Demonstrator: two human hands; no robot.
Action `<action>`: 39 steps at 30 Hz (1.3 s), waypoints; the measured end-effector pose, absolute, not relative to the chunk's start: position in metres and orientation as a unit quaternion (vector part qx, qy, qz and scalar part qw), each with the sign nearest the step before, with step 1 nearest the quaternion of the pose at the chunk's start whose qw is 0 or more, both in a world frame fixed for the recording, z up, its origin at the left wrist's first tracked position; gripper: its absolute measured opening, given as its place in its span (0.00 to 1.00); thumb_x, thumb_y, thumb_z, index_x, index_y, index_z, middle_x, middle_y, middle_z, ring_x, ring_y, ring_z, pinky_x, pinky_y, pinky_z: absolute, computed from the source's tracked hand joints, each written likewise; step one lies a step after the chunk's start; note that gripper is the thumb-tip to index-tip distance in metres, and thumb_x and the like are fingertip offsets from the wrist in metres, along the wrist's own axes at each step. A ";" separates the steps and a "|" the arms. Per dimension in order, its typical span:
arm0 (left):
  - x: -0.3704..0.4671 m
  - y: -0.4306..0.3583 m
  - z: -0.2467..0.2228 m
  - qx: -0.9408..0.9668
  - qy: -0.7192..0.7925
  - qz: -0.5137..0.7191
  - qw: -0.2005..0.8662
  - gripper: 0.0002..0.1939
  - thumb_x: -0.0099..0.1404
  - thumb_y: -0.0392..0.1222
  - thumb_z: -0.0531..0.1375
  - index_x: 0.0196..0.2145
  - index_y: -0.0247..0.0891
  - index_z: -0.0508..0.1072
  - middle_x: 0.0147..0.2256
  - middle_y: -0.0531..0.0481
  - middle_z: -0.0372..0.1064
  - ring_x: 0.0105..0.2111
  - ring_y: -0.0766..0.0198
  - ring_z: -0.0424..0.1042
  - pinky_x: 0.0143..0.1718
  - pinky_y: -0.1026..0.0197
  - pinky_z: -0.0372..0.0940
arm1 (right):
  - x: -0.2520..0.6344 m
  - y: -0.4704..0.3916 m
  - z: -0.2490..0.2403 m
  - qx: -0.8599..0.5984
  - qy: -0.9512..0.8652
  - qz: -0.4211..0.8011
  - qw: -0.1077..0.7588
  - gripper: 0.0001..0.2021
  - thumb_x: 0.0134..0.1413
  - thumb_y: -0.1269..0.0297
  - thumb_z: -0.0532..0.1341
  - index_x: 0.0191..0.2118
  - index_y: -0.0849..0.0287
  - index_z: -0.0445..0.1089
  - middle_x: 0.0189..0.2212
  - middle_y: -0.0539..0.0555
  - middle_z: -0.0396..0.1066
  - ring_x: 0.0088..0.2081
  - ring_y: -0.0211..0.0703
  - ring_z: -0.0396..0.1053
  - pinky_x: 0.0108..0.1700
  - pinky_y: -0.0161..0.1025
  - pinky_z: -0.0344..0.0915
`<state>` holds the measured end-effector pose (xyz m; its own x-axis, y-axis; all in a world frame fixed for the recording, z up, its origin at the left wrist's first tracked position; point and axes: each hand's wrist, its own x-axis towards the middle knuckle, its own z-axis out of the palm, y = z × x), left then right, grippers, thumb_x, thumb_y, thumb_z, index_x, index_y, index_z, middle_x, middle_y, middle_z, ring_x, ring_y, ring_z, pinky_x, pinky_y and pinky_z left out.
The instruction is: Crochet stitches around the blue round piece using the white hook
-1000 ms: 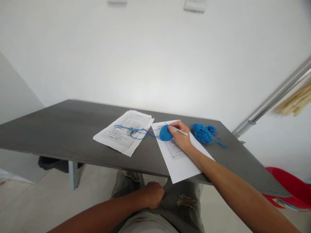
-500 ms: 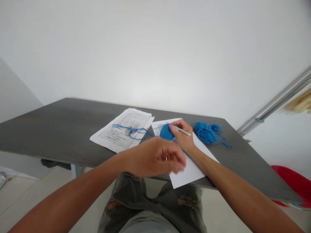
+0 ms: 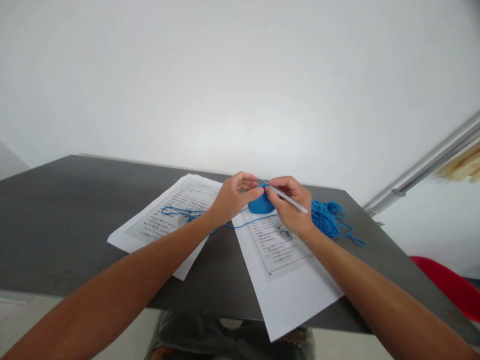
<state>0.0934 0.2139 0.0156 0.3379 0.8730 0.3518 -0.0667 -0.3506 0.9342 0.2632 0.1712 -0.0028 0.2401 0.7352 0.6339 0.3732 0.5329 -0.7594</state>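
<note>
A round blue crochet piece (image 3: 261, 204) hangs between my hands above the printed sheet. My left hand (image 3: 237, 195) is closed at its left edge, the thumb on the piece and the fingers curled behind it. My right hand (image 3: 294, 204) is closed round a crochet hook (image 3: 290, 200) with a grey handle. The hook's thin tip points up and left at the top of the piece, near my left fingertips. Blue yarn (image 3: 247, 222) runs below the piece; its path near my right hand is hidden.
A ball of blue yarn (image 3: 325, 219) lies right of my right hand, partly covered by it. Two printed sheets, a left one (image 3: 140, 240) with loose yarn across it and a right one (image 3: 296, 295), lie on the dark table (image 3: 67, 215). A red chair (image 3: 446, 285) stands at the right.
My left hand has moved up and away from the table's front edge to the crochet piece and closed on it. The right hand still holds the hook. The view has shifted.
</note>
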 end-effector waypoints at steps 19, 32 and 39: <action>0.093 0.183 -0.011 0.491 0.354 0.500 0.620 0.09 0.51 0.39 0.73 0.28 0.36 0.78 0.26 0.52 0.77 0.26 0.67 0.71 0.30 0.64 0.65 | 0.247 0.144 -0.014 -0.437 -0.557 0.269 0.653 0.02 0.55 0.65 0.73 0.36 0.51 0.83 0.37 0.52 0.82 0.40 0.43 0.79 0.41 0.38 0.76; 0.094 0.181 -0.010 0.447 0.339 0.515 0.648 0.10 0.53 0.42 0.74 0.29 0.36 0.79 0.27 0.51 0.78 0.27 0.68 0.71 0.30 0.65 0.65 | 0.246 0.143 -0.023 -0.418 -0.521 0.327 0.668 0.06 0.54 0.62 0.75 0.38 0.47 0.85 0.39 0.51 0.82 0.40 0.43 0.78 0.43 0.39 0.75; 0.092 0.180 -0.009 0.464 0.361 0.557 0.586 0.08 0.55 0.41 0.72 0.28 0.37 0.79 0.26 0.52 0.77 0.27 0.66 0.71 0.30 0.63 0.64 | 0.236 0.142 -0.025 -0.462 -0.505 0.313 0.659 0.09 0.54 0.58 0.75 0.43 0.47 0.85 0.42 0.53 0.83 0.44 0.47 0.80 0.44 0.40 0.77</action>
